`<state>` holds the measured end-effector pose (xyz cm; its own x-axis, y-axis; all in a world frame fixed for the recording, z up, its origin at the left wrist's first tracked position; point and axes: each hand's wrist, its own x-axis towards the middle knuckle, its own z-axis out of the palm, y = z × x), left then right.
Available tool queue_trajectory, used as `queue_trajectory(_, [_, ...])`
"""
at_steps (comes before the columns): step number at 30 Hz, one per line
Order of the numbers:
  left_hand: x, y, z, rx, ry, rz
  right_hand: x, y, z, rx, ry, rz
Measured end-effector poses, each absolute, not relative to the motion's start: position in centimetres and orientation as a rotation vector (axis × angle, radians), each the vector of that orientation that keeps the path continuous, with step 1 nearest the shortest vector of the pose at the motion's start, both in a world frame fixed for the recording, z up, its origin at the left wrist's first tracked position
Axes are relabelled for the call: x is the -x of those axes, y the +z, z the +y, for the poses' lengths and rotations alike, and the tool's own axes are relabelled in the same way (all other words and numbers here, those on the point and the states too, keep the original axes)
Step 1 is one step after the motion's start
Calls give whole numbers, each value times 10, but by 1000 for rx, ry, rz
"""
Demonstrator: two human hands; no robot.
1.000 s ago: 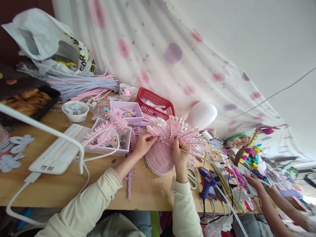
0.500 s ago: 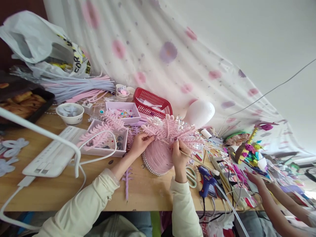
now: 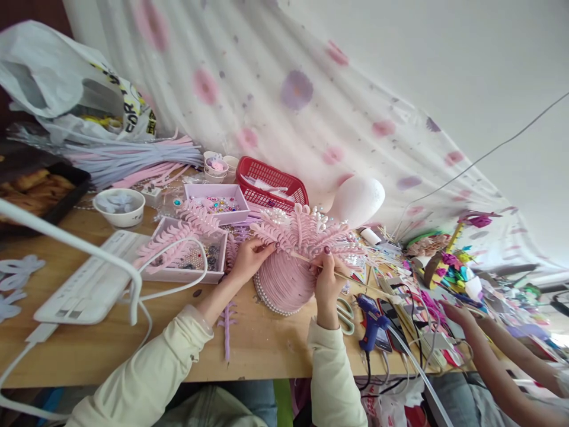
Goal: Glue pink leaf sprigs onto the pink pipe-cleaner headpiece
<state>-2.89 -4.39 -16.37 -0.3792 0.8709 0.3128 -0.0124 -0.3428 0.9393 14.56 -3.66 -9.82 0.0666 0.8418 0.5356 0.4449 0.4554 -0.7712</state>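
A pink headpiece (image 3: 284, 281) sits on the table in front of me, a rounded cap of wound pink strands with a pearl edge. Feathery pink fronds (image 3: 302, 228) and pearl sprays fan out along its far side. My left hand (image 3: 251, 258) is closed in a pinch on the base of a left-hand frond, where fingers meet the cap. Between thumb and fingers, my right hand (image 3: 329, 276) grips a thin pale stick (image 3: 364, 284). Its left end reaches along the base of the fronds; the other end points right.
Boxes of beads (image 3: 216, 201), a red basket (image 3: 271, 181) and a white power strip (image 3: 84, 284) lie left and behind. A blue glue gun (image 3: 371, 320) and green-handled scissors (image 3: 344, 315) are at right. Another person's hands (image 3: 460, 314) work further right. A white foam head (image 3: 358, 198) stands behind.
My right hand has shifted slightly right and turned, and the stick lies flatter. The left hand keeps its pinch. The view has moved a little.
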Motion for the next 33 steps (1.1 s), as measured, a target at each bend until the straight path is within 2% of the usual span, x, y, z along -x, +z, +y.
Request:
queue_trajectory(10, [28, -163, -43, -1163, 1784, 1251, -144, -91, -41, 1238, 451, -1617])
queue_trajectory(16, [28, -167, -42, -1142, 1761, 1259, -145, -87, -38, 1211, 679, -1490])
queue_trajectory(33, [32, -166, -43, -1194, 1714, 1291, -121, -84, -33, 1267, 454, -1560])
